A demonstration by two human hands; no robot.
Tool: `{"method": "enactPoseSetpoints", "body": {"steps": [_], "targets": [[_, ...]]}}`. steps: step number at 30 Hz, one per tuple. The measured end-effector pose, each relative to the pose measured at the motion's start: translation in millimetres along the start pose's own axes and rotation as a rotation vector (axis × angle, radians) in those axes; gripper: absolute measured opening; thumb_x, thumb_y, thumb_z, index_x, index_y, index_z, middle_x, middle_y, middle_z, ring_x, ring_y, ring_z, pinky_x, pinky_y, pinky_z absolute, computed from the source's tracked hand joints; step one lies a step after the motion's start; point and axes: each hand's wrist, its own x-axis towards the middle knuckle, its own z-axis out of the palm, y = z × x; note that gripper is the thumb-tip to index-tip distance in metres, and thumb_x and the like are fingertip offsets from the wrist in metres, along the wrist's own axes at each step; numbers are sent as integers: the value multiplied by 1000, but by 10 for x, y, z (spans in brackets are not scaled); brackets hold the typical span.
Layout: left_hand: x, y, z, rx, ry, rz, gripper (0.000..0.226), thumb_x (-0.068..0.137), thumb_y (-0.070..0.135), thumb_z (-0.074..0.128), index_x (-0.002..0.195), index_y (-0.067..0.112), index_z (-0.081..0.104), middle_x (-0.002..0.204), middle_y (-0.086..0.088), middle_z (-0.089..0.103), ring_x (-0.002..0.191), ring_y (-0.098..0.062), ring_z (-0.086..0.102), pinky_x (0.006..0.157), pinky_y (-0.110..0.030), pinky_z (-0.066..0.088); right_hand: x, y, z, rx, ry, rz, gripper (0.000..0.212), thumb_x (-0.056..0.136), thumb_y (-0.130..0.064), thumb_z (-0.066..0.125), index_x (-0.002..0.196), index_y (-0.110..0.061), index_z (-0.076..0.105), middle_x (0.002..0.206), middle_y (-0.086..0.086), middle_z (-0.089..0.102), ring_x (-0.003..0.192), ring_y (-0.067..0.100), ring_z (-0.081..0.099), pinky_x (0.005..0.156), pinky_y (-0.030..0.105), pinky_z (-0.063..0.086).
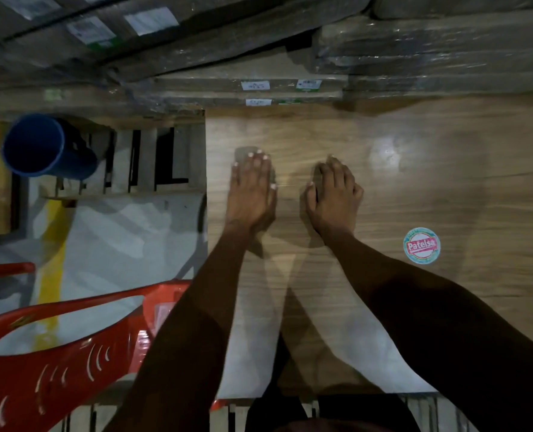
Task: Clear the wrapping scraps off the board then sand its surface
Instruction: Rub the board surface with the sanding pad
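The board point(414, 188) was a pale wood-grain panel lying flat in front of the person, glossy enough to carry a bright glare spot on its far right. A round red-and-white sticker point(421, 245) sat on it near the right forearm. The left hand point(252, 190) lay flat on the board, fingers straight and together, pressing on a small grey pad point(241, 155) that showed only past the fingertips; it may have been sandpaper, but most of it was covered. The right hand point(333, 194) rested just beside it on the board, fingers bent with the tips down, gripping nothing visible. The board's near edge was hidden by both forearms, and its right side ran out of view. Wrapped stacks point(414, 51) touched its far edge, their labels unreadable. A blue bucket point(45, 146) stood tilted to the left, its dim interior showing no contents. A red chair point(72, 353) stood at lower left.
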Motion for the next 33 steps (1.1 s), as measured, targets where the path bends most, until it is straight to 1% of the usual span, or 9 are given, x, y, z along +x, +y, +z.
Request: {"method": "enactPoseSetpoints", "body": {"steps": [5, 9, 12, 15, 21, 24, 28, 30, 33], "targets": [[-166, -402, -42, 69, 14, -126, 66, 105, 37, 18, 162, 3, 17, 171, -17, 12, 159, -31, 6, 128, -56, 5, 7, -29, -2, -13, 10, -1, 50, 99, -42, 46, 142, -19, 51, 160, 1, 40, 146, 25, 37, 104, 47, 37], [-194, 134, 92, 32, 0, -34, 67, 105, 37, 25, 162, 5, 15, 171, -16, 10, 159, -31, 3, 127, -54, -1, 5, -36, -9, -9, -11, 2, 50, 99, -42, 46, 143, -17, 50, 162, 3, 37, 148, 26, 34, 106, 48, 35], [-224, 405, 174, 20, -38, 45, 67, 105, 38, 29, 163, 7, 14, 172, -14, 10, 159, -30, 5, 128, -53, 3, 5, -10, 1, 0, -7, -1, 52, 100, -42, 46, 145, -16, 49, 163, 4, 37, 149, 26, 33, 108, 48, 35], [-263, 174, 169, 27, 0, 65, 65, 105, 36, 27, 162, 6, 20, 171, -14, 16, 159, -30, 10, 128, -52, 4, -5, 5, 19, 10, 11, -16, 52, 100, -42, 46, 145, -16, 51, 162, 3, 39, 148, 25, 35, 107, 48, 35], [-506, -502, 66, 55, 49, -96, 66, 104, 36, 18, 161, 4, 23, 171, -14, 16, 159, -30, 10, 128, -53, 2, 12, -7, 22, -30, 9, -8, 55, 99, -44, 43, 147, -16, 47, 162, 2, 39, 148, 25, 34, 106, 47, 35], [-531, -194, 137, 41, 64, -129, 66, 104, 35, 23, 161, 3, 22, 170, -16, 16, 159, -32, 10, 128, -55, 4, 4, -23, 26, -36, 20, -1, 54, 98, -44, 44, 145, -18, 49, 161, 2, 40, 146, 25, 36, 106, 47, 36], [-616, 305, 225, 35, 13, 31, 64, 105, 35, 33, 161, 6, 23, 170, -16, 17, 159, -31, 11, 128, -55, 7, 9, 9, 54, -19, 39, -22, 53, 97, -43, 44, 142, -17, 51, 159, 4, 42, 145, 27, 39, 105, 47, 36], [-627, 270, 218, 44, 9, 61, 64, 106, 36, 30, 162, 7, 19, 171, -14, 14, 159, -30, 8, 128, -54, 6, -17, 29, 78, 17, 61, -38, 50, 98, -43, 46, 140, -17, 53, 157, 5, 45, 143, 28, 41, 107, 48, 37], [-736, -23, 146, 27, 45, -7, 64, 106, 36, 27, 162, 7, 19, 171, -12, 14, 159, -28, 6, 128, -53, 5, -37, 52, 86, 84, 83, -38, 46, 97, -41, 47, 134, -15, 58, 152, 6, 50, 139, 28, 45, 106, 49, 40]]}}
